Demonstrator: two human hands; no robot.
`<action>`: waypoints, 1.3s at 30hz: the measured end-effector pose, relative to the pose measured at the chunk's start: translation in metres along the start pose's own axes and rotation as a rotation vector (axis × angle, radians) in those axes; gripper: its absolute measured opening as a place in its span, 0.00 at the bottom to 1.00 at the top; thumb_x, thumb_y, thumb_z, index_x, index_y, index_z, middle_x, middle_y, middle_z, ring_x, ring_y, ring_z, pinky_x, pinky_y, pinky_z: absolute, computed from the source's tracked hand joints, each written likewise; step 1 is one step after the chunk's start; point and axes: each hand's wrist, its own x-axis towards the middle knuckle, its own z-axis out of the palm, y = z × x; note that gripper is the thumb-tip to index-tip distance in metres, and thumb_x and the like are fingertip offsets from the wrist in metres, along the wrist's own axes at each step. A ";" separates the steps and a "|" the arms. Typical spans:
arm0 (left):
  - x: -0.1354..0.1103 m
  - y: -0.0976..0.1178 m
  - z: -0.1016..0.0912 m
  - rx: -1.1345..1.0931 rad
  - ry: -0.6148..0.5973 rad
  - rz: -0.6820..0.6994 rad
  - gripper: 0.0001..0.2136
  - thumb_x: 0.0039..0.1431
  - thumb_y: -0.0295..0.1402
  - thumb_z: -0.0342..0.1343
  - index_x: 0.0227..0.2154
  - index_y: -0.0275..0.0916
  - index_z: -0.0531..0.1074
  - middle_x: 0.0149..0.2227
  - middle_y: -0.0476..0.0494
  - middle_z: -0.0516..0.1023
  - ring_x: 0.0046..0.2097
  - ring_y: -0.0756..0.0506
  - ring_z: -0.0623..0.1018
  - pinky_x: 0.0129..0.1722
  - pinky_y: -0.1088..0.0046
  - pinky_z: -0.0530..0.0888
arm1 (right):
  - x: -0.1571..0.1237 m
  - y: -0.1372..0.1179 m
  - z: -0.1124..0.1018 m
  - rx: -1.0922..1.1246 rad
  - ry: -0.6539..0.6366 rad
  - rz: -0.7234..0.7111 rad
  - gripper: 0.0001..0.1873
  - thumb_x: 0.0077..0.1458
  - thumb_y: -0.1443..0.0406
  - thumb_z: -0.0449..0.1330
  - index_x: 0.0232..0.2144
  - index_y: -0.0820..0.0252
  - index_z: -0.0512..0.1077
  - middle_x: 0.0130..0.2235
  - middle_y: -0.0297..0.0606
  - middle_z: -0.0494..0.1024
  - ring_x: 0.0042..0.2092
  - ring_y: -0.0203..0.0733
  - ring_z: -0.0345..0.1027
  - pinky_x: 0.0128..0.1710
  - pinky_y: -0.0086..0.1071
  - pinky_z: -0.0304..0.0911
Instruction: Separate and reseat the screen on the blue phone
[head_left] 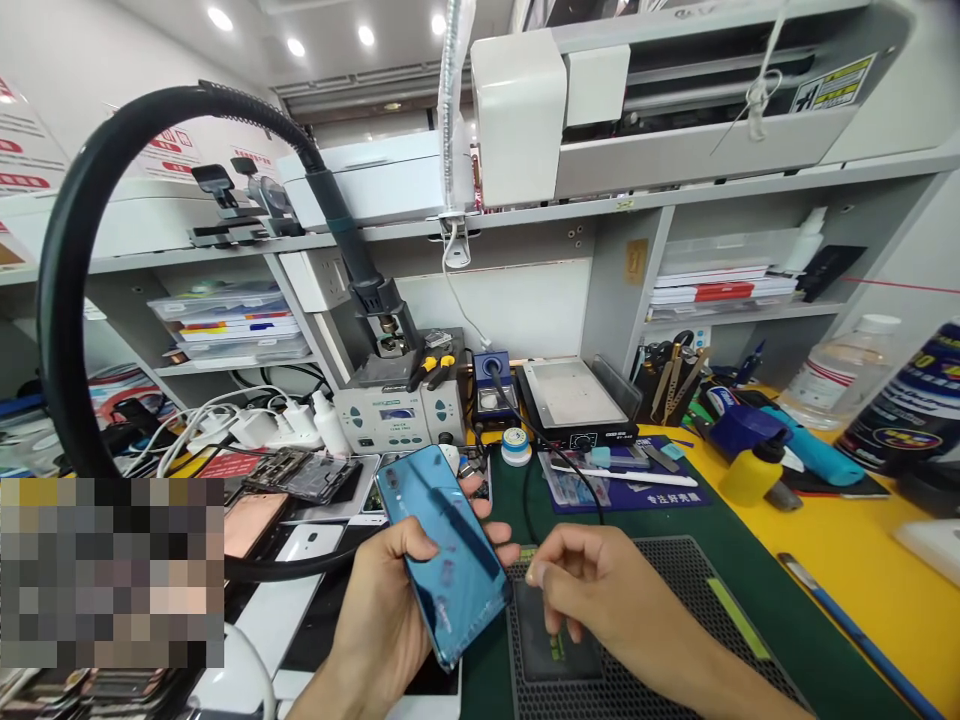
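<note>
A smartphone with a glossy blue back lies tilted in my left hand. My thumb presses on its back and the fingers wrap round its far edge. Just to the right, my right hand hovers over a black perforated mat, thumb and forefinger pinched together. Whether anything is between those fingertips is too small to tell. Beneath that hand is a dark flat rectangular pad with yellow-green marks.
Several phones and opened phone parts crowd the left side. A hot air station and a heating plate stand behind. A black hose arches at left. Bottles and a blue pencil-like tool are at right.
</note>
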 end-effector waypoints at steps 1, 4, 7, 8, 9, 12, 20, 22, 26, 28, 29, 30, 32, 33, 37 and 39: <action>0.000 0.002 -0.001 0.003 0.004 -0.002 0.37 0.41 0.22 0.51 0.61 0.28 0.60 0.41 0.30 0.80 0.44 0.31 0.81 0.50 0.47 0.74 | 0.000 0.000 -0.002 0.001 0.014 0.007 0.05 0.53 0.67 0.59 0.27 0.62 0.72 0.20 0.30 0.73 0.22 0.32 0.63 0.23 0.25 0.59; 0.002 0.005 -0.005 0.007 -0.023 -0.044 0.39 0.40 0.22 0.51 0.62 0.30 0.59 0.37 0.29 0.81 0.42 0.32 0.82 0.48 0.51 0.75 | 0.001 -0.001 -0.008 0.025 0.023 0.017 0.04 0.52 0.68 0.58 0.26 0.62 0.72 0.21 0.31 0.75 0.22 0.32 0.62 0.24 0.26 0.59; 0.005 0.005 -0.009 -0.033 -0.058 -0.070 0.38 0.38 0.21 0.50 0.60 0.30 0.62 0.35 0.32 0.81 0.39 0.34 0.82 0.46 0.51 0.76 | 0.001 -0.002 -0.009 0.078 0.007 0.020 0.04 0.51 0.67 0.58 0.27 0.61 0.72 0.20 0.31 0.75 0.22 0.33 0.63 0.24 0.26 0.60; 0.007 0.005 -0.009 -0.045 -0.058 -0.079 0.37 0.38 0.21 0.50 0.58 0.31 0.64 0.34 0.34 0.80 0.38 0.35 0.82 0.46 0.52 0.76 | 0.001 -0.003 -0.009 0.101 0.002 0.019 0.04 0.51 0.67 0.58 0.27 0.61 0.72 0.20 0.31 0.75 0.22 0.33 0.64 0.24 0.27 0.60; 0.008 0.005 -0.009 -0.052 -0.053 -0.090 0.36 0.37 0.20 0.50 0.57 0.32 0.65 0.34 0.35 0.80 0.37 0.35 0.82 0.45 0.52 0.76 | 0.001 -0.004 -0.008 0.125 -0.005 0.018 0.04 0.51 0.67 0.57 0.27 0.61 0.71 0.20 0.32 0.75 0.23 0.34 0.65 0.25 0.27 0.61; 0.009 0.004 -0.008 -0.055 -0.028 -0.091 0.33 0.38 0.19 0.50 0.53 0.33 0.68 0.32 0.38 0.79 0.35 0.37 0.82 0.43 0.52 0.77 | -0.001 -0.006 -0.007 0.193 -0.025 0.014 0.05 0.50 0.68 0.55 0.26 0.62 0.70 0.21 0.33 0.75 0.25 0.35 0.66 0.27 0.28 0.62; 0.006 0.004 -0.003 -0.053 0.021 -0.067 0.26 0.41 0.21 0.51 0.49 0.36 0.71 0.29 0.44 0.76 0.30 0.40 0.79 0.42 0.53 0.78 | -0.006 -0.009 -0.015 0.398 -0.090 -0.006 0.09 0.57 0.64 0.57 0.26 0.62 0.69 0.27 0.37 0.76 0.34 0.41 0.74 0.35 0.34 0.67; 0.005 0.004 -0.003 -0.053 0.020 -0.062 0.23 0.43 0.21 0.52 0.47 0.35 0.72 0.30 0.44 0.76 0.30 0.41 0.79 0.41 0.53 0.78 | -0.006 -0.009 -0.017 0.525 -0.125 -0.013 0.10 0.60 0.64 0.57 0.27 0.62 0.69 0.31 0.40 0.79 0.39 0.46 0.76 0.40 0.38 0.69; 0.007 0.002 0.000 -0.054 0.068 -0.049 0.14 0.52 0.23 0.57 0.44 0.33 0.73 0.29 0.44 0.77 0.29 0.43 0.80 0.37 0.59 0.80 | -0.004 -0.009 -0.019 0.712 -0.163 0.009 0.09 0.61 0.68 0.57 0.28 0.62 0.69 0.36 0.42 0.81 0.44 0.54 0.77 0.44 0.44 0.70; 0.009 0.002 0.002 -0.067 0.120 -0.037 0.11 0.57 0.31 0.61 0.42 0.32 0.73 0.26 0.44 0.76 0.26 0.46 0.79 0.31 0.67 0.80 | -0.004 -0.009 -0.019 0.737 -0.161 0.018 0.09 0.61 0.68 0.56 0.28 0.62 0.70 0.38 0.44 0.82 0.45 0.55 0.78 0.45 0.45 0.70; 0.011 0.002 0.004 -0.081 0.144 -0.032 0.13 0.59 0.36 0.61 0.41 0.31 0.73 0.24 0.45 0.75 0.24 0.48 0.78 0.28 0.72 0.79 | -0.005 -0.009 -0.019 0.735 -0.157 0.011 0.08 0.61 0.68 0.56 0.28 0.62 0.69 0.38 0.45 0.82 0.46 0.56 0.77 0.45 0.46 0.70; 0.012 0.002 0.004 -0.100 0.163 -0.023 0.16 0.60 0.42 0.60 0.39 0.31 0.73 0.22 0.47 0.73 0.22 0.50 0.76 0.25 0.76 0.77 | -0.006 -0.010 -0.018 0.723 -0.158 -0.005 0.08 0.62 0.68 0.56 0.29 0.62 0.69 0.39 0.47 0.82 0.47 0.56 0.77 0.46 0.46 0.69; 0.013 0.001 0.006 -0.141 0.164 0.003 0.21 0.59 0.50 0.58 0.37 0.33 0.72 0.19 0.53 0.68 0.18 0.53 0.71 0.18 0.81 0.72 | -0.008 -0.011 -0.014 0.670 -0.171 -0.044 0.09 0.62 0.67 0.56 0.29 0.63 0.69 0.41 0.49 0.82 0.47 0.57 0.77 0.47 0.48 0.68; 0.013 0.000 0.006 -0.149 0.146 0.025 0.24 0.57 0.54 0.58 0.37 0.34 0.72 0.19 0.54 0.66 0.16 0.55 0.68 0.14 0.82 0.68 | -0.009 -0.011 -0.012 0.638 -0.179 -0.059 0.09 0.62 0.67 0.56 0.29 0.63 0.69 0.42 0.50 0.82 0.47 0.57 0.76 0.48 0.48 0.68; 0.009 -0.008 0.004 -0.129 0.009 0.154 0.26 0.56 0.58 0.55 0.38 0.35 0.71 0.26 0.52 0.68 0.15 0.57 0.57 0.09 0.81 0.57 | -0.012 -0.011 -0.001 0.475 -0.196 -0.067 0.08 0.61 0.67 0.58 0.30 0.66 0.72 0.41 0.51 0.82 0.43 0.50 0.76 0.46 0.44 0.68; 0.009 -0.011 0.001 -0.166 -0.116 0.160 0.23 0.60 0.54 0.53 0.41 0.35 0.71 0.28 0.49 0.68 0.18 0.56 0.59 0.12 0.81 0.58 | -0.012 -0.010 0.004 0.412 -0.211 -0.082 0.09 0.62 0.66 0.58 0.31 0.66 0.73 0.39 0.49 0.82 0.40 0.46 0.75 0.42 0.40 0.68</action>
